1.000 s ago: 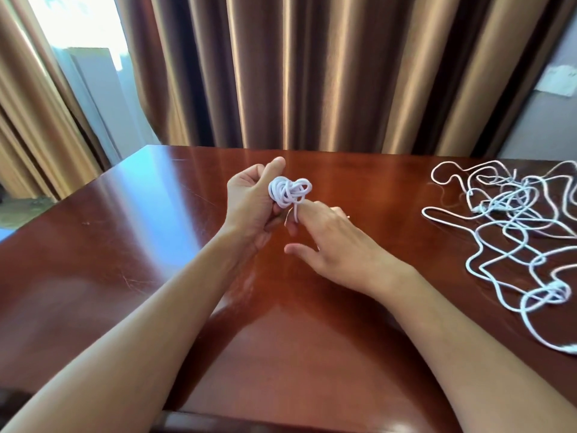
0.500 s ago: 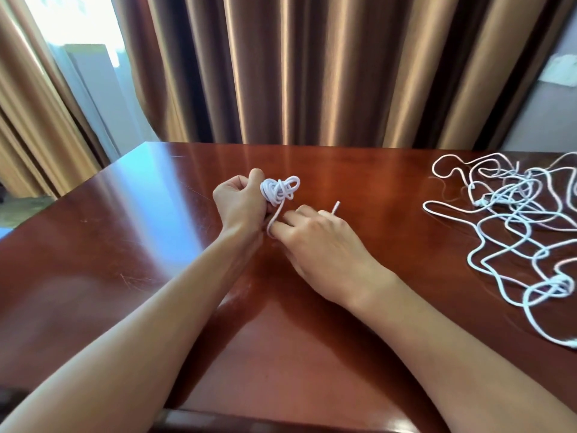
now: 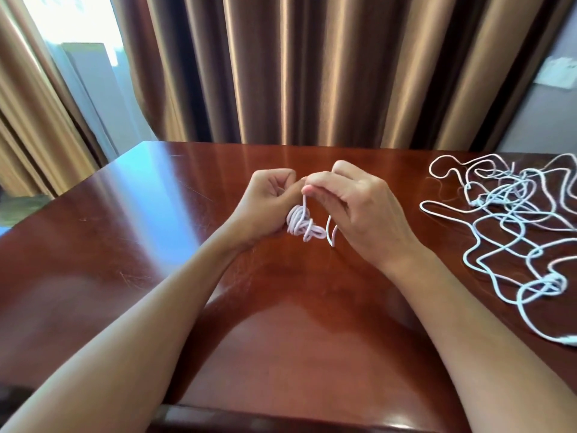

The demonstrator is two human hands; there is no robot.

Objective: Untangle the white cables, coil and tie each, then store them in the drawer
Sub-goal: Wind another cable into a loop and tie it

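Note:
A small coiled white cable (image 3: 302, 227) hangs between my hands above the middle of the dark red table (image 3: 156, 220). My left hand (image 3: 265, 207) has its fingers curled and holds the coil against its palm side. My right hand (image 3: 362, 207) pinches a strand of the same cable between thumb and forefinger, pulling it up from the coil. A short loose end (image 3: 331, 235) dangles under my right palm. A tangled heap of white cables (image 3: 512, 220) lies spread on the table at the right.
Brown curtains (image 3: 312, 67) hang right behind the table's far edge. A bright window gap (image 3: 78, 35) shows at the upper left. A wall plate (image 3: 555, 73) sits on the grey wall at the right. The table's front edge (image 3: 249, 417) runs below my forearms.
The coil has dropped from above my left thumb to below my hands. My right hand rose from the table and now pinches a strand above the coil.

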